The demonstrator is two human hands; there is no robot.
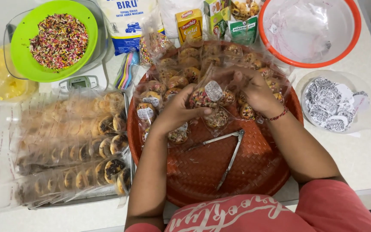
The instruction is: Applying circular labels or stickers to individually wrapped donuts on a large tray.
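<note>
**Sealing a cookie bag over the red tray**

White bench [366,154] carries everything, and the biggest thing on it is a round red woven tray [237,172] in the middle. To its left lies a metal baking tray [80,195] with rows of long clear sleeves filled with cookies. At the top right stands an orange-rimmed bowl [309,30] stuffed with empty plastic bags; at the top left a green bowl of sprinkles [54,39] sits on a kitchen scale [80,81]. A clear tub of round stickers [333,103] rests at the right edge, and metal tongs [230,152] lie open on the bare weave of the red tray.

Both hands meet above the far half of that tray. The left hand [174,112] pinches a small cookie bag [207,96] from below, fingers closed on it; the right hand [256,91] grips the crinkled top of the same bag, also closed on it. The bag sits between the two grips, touching both, with a round sticker on its front.

Loose packed bags crowd the tray just beneath the hands, so I judge a careless pull could knock them about, and a hard squeeze could crush the cookies or tear the thin plastic.
</note>
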